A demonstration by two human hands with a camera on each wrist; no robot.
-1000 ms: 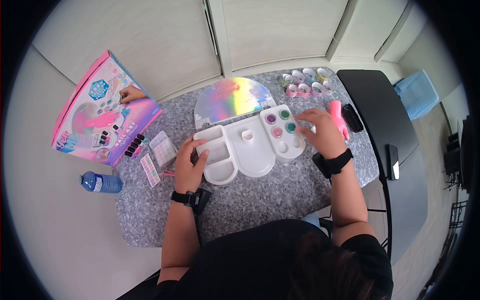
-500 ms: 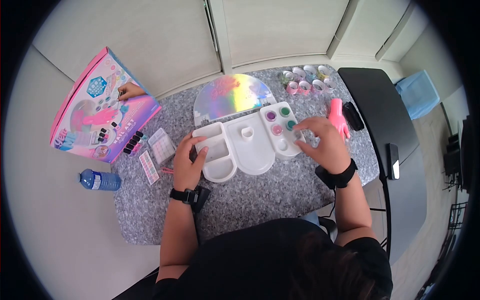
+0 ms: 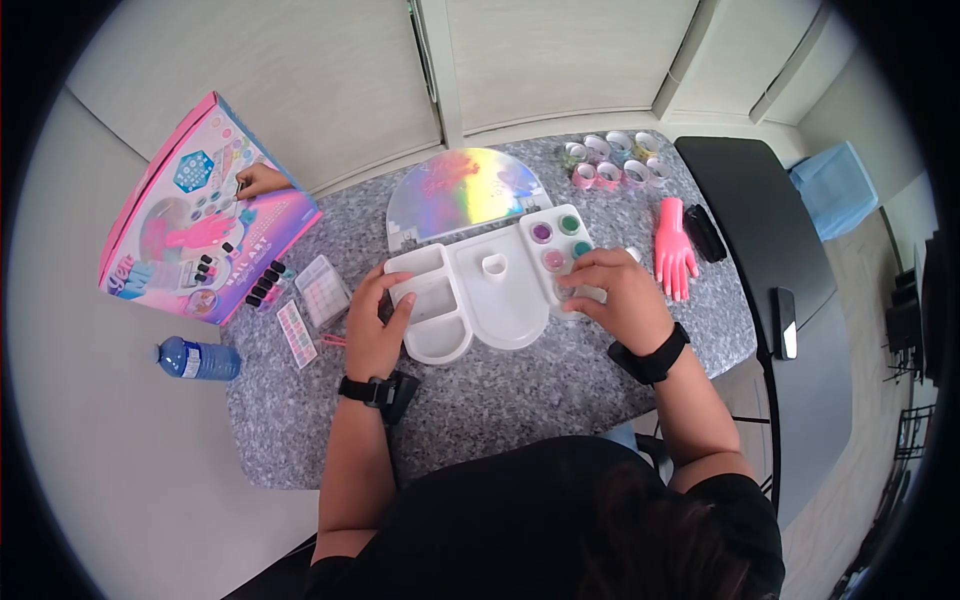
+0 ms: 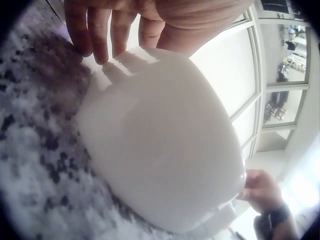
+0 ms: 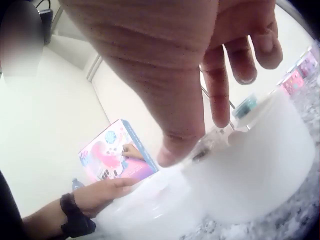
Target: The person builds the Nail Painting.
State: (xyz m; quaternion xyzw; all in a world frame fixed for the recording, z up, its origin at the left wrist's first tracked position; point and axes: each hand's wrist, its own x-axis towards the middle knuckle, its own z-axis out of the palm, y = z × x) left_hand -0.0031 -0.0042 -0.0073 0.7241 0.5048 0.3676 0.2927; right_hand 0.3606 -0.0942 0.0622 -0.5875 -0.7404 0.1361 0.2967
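Note:
A white plastic tray (image 3: pixel 510 315) with compartments lies on the speckled table. My left hand (image 3: pixel 376 335) holds its left side, thumb over the rim and fingers along the outer wall (image 4: pixel 155 130). At its right end, a raised holder contains small pots: purple (image 3: pixel 541 233), pink (image 3: pixel 554 260), dark green (image 3: pixel 569 224) and teal (image 5: pixel 245 107). My right hand (image 3: pixel 628 298) is over this holder's near end, with thumb and index finger pinching a small clear pot (image 3: pixel 566 291), partly hidden by them.
A holographic half-round panel (image 3: pixel 470 190) lies behind the tray. Several rolls (image 3: pixel 620 162) stand at the back right, near a pink model hand (image 3: pixel 674 250) and a black case (image 3: pixel 706 233). To the left are a box (image 3: pixel 205 220), polish bottles (image 3: pixel 266 285), a clear case (image 3: pixel 323 291) and a water bottle (image 3: pixel 200 360).
My right hand has moved left and nearer, from beside the teal pot to the clear pot, its thumb and index finger closing in. My left hand stays on the tray, which shifted slightly.

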